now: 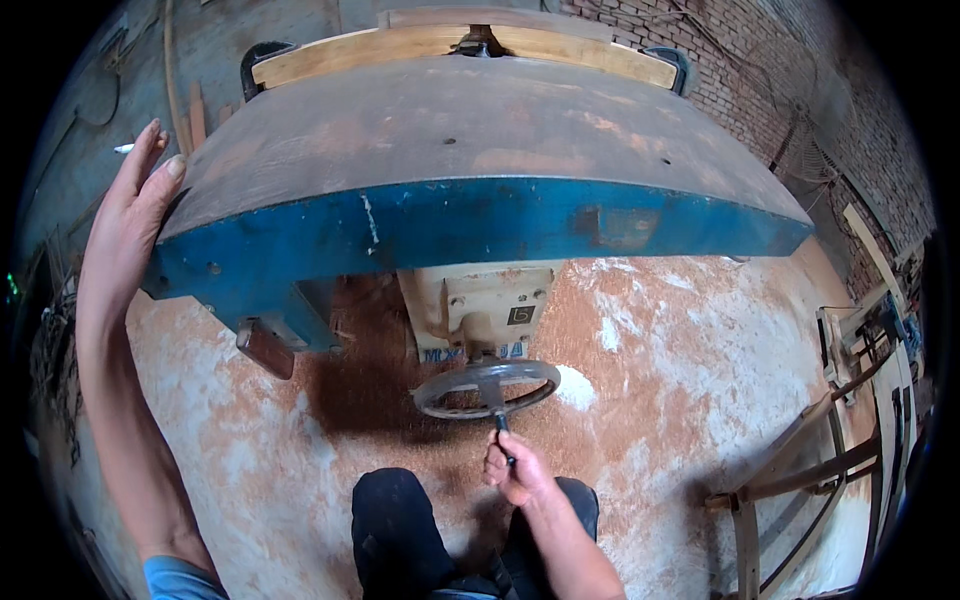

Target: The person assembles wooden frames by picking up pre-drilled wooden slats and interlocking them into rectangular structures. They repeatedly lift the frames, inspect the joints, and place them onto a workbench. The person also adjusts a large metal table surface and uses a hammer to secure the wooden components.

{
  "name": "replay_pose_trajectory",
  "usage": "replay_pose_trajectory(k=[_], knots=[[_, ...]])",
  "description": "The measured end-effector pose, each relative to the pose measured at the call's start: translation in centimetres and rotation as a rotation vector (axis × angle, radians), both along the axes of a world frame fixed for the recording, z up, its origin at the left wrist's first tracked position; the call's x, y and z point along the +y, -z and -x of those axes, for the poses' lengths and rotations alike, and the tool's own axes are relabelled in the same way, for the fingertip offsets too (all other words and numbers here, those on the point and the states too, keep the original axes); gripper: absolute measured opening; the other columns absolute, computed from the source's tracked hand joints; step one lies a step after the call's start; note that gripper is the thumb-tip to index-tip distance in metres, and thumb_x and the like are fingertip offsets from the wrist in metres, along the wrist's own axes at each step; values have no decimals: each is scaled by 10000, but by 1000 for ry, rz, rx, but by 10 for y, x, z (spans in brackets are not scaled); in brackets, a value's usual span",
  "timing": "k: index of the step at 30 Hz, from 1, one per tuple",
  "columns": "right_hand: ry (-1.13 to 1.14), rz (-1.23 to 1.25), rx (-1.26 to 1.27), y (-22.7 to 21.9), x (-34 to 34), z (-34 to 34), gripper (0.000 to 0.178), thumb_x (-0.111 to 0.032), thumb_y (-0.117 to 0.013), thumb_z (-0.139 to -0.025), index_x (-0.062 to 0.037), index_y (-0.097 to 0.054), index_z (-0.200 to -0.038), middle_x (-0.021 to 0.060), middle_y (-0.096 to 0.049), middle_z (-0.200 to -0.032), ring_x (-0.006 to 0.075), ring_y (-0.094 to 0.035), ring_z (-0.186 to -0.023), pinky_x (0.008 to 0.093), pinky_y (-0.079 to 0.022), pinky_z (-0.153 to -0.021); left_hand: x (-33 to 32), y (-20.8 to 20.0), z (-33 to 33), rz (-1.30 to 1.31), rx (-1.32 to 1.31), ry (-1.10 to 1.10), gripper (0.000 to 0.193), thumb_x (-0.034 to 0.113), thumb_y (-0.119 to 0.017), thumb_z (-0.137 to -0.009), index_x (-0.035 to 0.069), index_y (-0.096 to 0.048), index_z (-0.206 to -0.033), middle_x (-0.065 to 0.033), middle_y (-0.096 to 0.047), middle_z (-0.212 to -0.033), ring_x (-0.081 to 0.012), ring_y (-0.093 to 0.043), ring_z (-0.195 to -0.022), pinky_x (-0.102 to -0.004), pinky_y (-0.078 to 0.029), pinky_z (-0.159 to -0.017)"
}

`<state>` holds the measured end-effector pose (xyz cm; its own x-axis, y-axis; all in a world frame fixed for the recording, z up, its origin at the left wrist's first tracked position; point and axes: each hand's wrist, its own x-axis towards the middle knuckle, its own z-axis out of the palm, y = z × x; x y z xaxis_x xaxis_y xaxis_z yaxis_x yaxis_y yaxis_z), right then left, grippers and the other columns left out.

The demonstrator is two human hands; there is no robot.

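Holding left hand (128, 205), fingers straight, at the blue-edged table (450, 120), upper left; gripping crank handle (502, 425) of handwheel (490, 388) in right hand (520, 477), lower centre; apparently mid-cranking, can't tell how far to go!

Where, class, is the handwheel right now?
In the head view, the handwheel is just below centre, in front of the cream base and below the blue-edged table; the right hand grips its handle.

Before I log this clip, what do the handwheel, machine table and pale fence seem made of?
Handwheel: probably metal, worn grey, from its rim's sheen.
Machine table: likely metal, judging by the dull grey top and scuffed blue edge paint.
Fence: seemingly unpainted wood, from its yellowish tone.
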<state>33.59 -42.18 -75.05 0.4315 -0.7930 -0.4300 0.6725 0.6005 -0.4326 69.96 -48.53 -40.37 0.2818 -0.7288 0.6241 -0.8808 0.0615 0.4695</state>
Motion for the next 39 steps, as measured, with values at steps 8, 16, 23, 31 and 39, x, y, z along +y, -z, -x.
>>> replay_pose_trajectory(k=[8,16,23,31,39], knots=[[14,239,363,-143,8,-40,178,-230,-517,-966,-121,-460,-837,-11,-481,-618,88,-467,-500,233,-444,-444,3,-2,-4,-31,4,-5,771,529,-480,-918,34,-267,-1470,-211,-313,-1488,-325,-307,-1381,-400,-258,-1126],[-6,146,661,-47,-5,19,157,-234,-540,-946,-100,-497,-879,-31,-455,-603,77,-415,-482,226,-363,-443,5,-2,-3,-9,25,-12,771,522,-490,-914,25,-278,-1465,-217,-308,-1489,-327,-311,-1379,-396,-260,-1124],[-213,295,653,-58,3,-52,177,-273,-520,-961,-143,-457,-860,-51,-435,-618,82,-414,-500,245,-348,-443,-7,-4,3,21,50,42,767,512,-496,-915,17,-285,-1460,-219,-320,-1482,-326,-320,-1374,-392,-266,-1122],[-105,234,503,-141,5,-50,163,-241,-509,-966,-131,-453,-859,-33,-451,-615,82,-442,-509,254,-401,-463,0,1,4,30,38,-22,714,436,-510,-932,-17,-301,-1442,-239,-352,-1458,-316,-372,-1345,-372,-299,-1102],[101,219,465,-96,-2,18,205,-250,-453,-988,-101,-478,-851,-40,-450,-563,75,-406,-456,230,-368,-395,7,1,-6,55,57,22,727,460,-505,-928,-9,-302,-1445,-233,-353,-1459,-319,-358,-1353,-374,-288,-1108]])
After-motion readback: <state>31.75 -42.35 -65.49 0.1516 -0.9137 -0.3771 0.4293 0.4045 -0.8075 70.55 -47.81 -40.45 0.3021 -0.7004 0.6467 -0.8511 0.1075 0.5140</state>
